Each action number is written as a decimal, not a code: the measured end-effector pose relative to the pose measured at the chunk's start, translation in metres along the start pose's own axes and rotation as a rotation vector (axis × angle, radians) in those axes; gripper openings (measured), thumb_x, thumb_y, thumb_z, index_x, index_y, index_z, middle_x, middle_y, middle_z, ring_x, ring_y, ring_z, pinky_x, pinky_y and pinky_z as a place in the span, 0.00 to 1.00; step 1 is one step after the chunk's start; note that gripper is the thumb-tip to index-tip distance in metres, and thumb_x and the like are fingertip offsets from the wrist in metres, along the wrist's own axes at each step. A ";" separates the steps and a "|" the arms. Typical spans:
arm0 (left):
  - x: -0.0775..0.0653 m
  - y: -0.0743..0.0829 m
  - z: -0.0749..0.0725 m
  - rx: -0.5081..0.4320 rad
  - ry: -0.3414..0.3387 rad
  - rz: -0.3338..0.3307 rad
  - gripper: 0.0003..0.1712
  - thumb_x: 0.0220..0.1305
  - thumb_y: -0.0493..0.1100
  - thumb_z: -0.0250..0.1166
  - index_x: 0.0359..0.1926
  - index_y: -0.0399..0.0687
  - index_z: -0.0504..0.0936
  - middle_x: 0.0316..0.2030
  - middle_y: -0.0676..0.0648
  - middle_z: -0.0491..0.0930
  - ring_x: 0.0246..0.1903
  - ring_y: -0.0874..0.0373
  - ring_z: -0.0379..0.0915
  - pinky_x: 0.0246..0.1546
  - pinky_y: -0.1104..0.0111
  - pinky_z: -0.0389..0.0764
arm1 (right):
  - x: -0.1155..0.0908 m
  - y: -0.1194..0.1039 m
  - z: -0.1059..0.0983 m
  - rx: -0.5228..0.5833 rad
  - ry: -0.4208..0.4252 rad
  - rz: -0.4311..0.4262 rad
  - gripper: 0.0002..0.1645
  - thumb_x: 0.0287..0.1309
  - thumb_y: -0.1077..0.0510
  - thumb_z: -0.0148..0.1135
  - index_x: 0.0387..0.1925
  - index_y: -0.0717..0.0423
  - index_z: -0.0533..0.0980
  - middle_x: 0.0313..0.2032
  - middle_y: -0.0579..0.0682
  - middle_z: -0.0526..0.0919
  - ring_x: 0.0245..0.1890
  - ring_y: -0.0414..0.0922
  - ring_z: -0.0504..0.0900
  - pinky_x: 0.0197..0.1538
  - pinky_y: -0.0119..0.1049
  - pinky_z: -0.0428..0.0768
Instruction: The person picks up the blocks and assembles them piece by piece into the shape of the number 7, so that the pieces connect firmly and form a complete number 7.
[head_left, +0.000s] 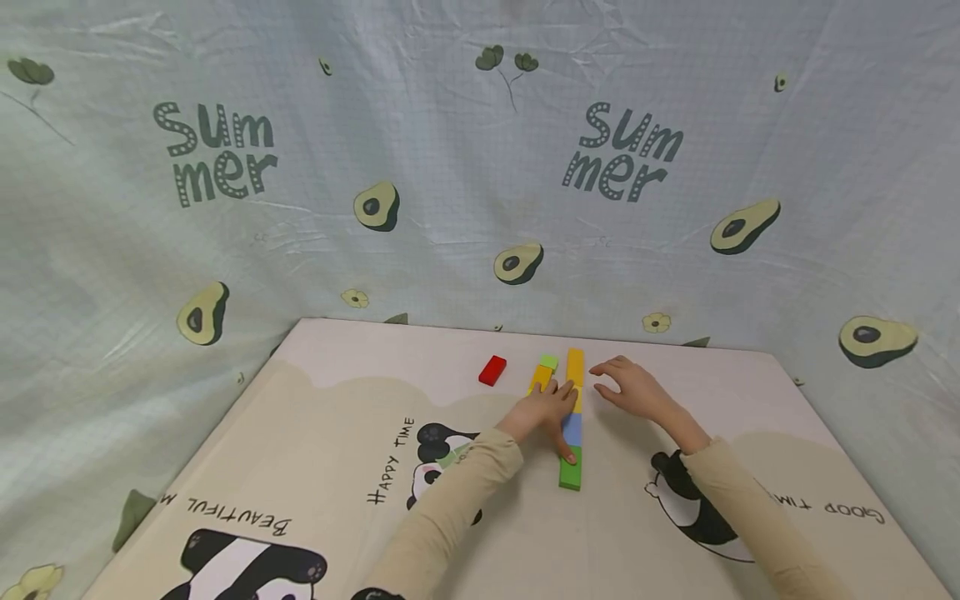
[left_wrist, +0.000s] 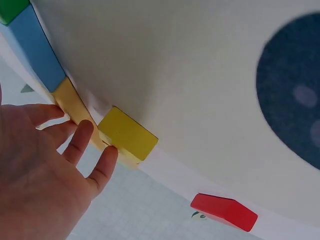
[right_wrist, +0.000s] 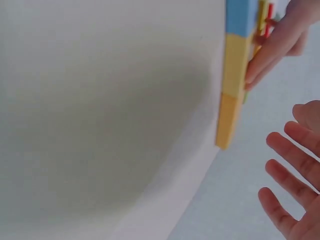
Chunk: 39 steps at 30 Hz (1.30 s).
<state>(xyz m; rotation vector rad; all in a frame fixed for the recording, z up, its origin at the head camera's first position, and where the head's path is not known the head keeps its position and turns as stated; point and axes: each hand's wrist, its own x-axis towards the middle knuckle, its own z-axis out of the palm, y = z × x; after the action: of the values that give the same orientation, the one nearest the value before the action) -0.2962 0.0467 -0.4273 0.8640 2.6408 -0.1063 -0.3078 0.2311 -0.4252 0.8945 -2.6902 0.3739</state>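
Observation:
A straight row of blocks runs away from me: a green block (head_left: 570, 473) nearest, then a blue block (head_left: 572, 429), a yellow block (head_left: 577, 402) and an orange block (head_left: 575, 365) farthest. My left hand (head_left: 542, 410) reaches over the row's left side, fingers spread, its thumb at the green block and fingertips at the yellow one. Just left of the row lie another yellow block (left_wrist: 127, 134) and a light green block (head_left: 550, 362). Apart to the right of the row, my right hand (head_left: 636, 390) hovers with loosely bent fingers and holds nothing.
A red block (head_left: 492, 371) lies alone on the left. The blocks are on a pale table cover (head_left: 360, 400) printed with pandas and lettering. Behind the table's far edge hangs a light curtain (head_left: 450, 150) with avocado prints.

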 end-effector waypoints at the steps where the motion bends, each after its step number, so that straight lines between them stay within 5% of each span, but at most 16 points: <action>1: 0.000 -0.001 0.000 -0.009 -0.002 0.006 0.67 0.34 0.72 0.64 0.69 0.50 0.42 0.70 0.50 0.37 0.69 0.48 0.34 0.67 0.54 0.43 | 0.003 0.001 0.001 -0.007 -0.009 0.001 0.15 0.50 0.60 0.61 0.42 0.62 0.77 0.38 0.55 0.81 0.42 0.51 0.77 0.44 0.47 0.75; 13: 0.002 -0.001 0.002 -0.026 -0.018 0.027 0.66 0.36 0.71 0.64 0.70 0.53 0.39 0.70 0.49 0.33 0.69 0.47 0.32 0.67 0.53 0.42 | 0.041 0.009 0.027 -0.125 -0.122 -0.121 0.21 0.52 0.57 0.61 0.49 0.59 0.73 0.47 0.55 0.78 0.48 0.53 0.73 0.44 0.51 0.73; 27: -0.002 -0.003 0.007 -0.053 -0.009 0.036 0.66 0.37 0.71 0.64 0.70 0.53 0.38 0.70 0.48 0.34 0.69 0.45 0.32 0.66 0.52 0.43 | 0.062 0.008 0.046 -0.104 -0.196 -0.092 0.25 0.56 0.55 0.56 0.56 0.55 0.68 0.51 0.54 0.76 0.52 0.53 0.70 0.50 0.54 0.70; 39: -0.004 -0.006 0.006 -0.007 0.018 0.052 0.65 0.37 0.73 0.62 0.69 0.55 0.38 0.70 0.50 0.33 0.69 0.48 0.34 0.66 0.53 0.44 | 0.078 0.008 0.052 -0.243 -0.245 -0.153 0.25 0.54 0.52 0.59 0.55 0.50 0.70 0.46 0.52 0.78 0.48 0.52 0.71 0.47 0.54 0.73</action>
<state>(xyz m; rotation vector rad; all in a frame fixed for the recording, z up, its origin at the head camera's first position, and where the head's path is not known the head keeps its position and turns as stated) -0.2945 0.0380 -0.4318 0.9341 2.6313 -0.0769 -0.3821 0.1777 -0.4482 1.1238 -2.7770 -0.1012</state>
